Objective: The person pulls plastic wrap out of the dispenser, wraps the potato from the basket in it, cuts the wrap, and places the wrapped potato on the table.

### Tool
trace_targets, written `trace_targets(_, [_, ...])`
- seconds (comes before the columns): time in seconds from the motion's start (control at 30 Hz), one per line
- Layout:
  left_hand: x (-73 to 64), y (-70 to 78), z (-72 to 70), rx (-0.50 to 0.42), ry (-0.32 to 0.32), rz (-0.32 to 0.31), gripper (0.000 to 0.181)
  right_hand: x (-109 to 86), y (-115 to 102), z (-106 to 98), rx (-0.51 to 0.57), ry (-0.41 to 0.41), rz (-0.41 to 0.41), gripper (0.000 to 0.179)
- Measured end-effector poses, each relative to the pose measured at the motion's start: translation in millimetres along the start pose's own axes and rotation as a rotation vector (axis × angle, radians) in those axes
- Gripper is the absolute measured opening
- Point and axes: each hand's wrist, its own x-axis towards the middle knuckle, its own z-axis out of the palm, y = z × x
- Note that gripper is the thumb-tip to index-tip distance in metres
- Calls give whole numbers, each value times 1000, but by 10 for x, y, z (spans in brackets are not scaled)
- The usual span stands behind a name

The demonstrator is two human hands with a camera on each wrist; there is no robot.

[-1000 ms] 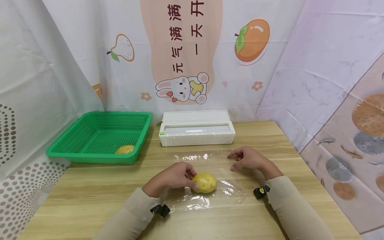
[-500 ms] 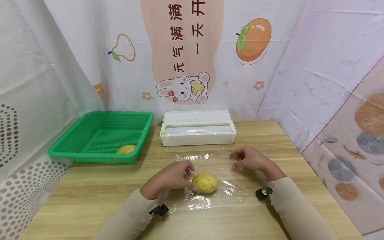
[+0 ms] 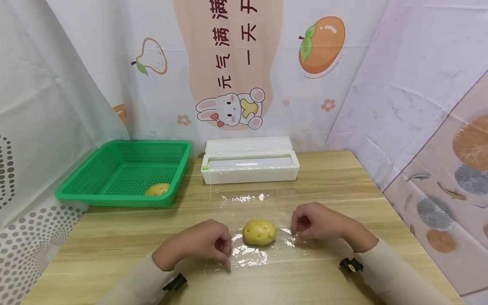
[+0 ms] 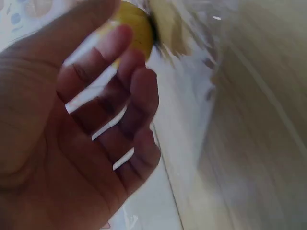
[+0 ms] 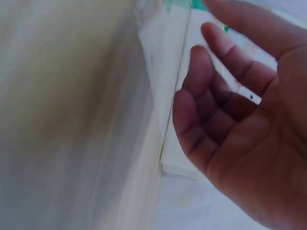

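A yellow potato [image 3: 259, 231] lies on a sheet of clear cling film [image 3: 249, 259] spread on the table. Left of it, my left hand [image 3: 200, 242] hovers with loosely bent fingers, its fingertips close over the film's front left edge. On the other side, my right hand [image 3: 320, 221] is at the film's right edge, thumb and index finger curving toward each other. Both wrist views show the left palm [image 4: 81, 129] and right palm [image 5: 254, 129] with no object between the fingers. The potato [image 4: 139, 33] shows past the left fingertips.
Behind the film stands a white cling film dispenser [image 3: 250, 174] with its lid up and a roll inside. At the back left, a green basket [image 3: 114, 201] holds another potato [image 3: 157, 189]. A printed curtain [image 3: 160, 110] hangs behind the wooden table [image 3: 324, 178].
My left hand has let go of the potato and moved left and toward me. My right hand has come down toward me along the film's right side. The potato stays put.
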Motion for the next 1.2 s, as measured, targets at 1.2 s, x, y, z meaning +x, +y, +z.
trace_targets(1.2, [-108,-20,-150,60,-50,31,24,-183,-80,-11,-5,-40,-235,17])
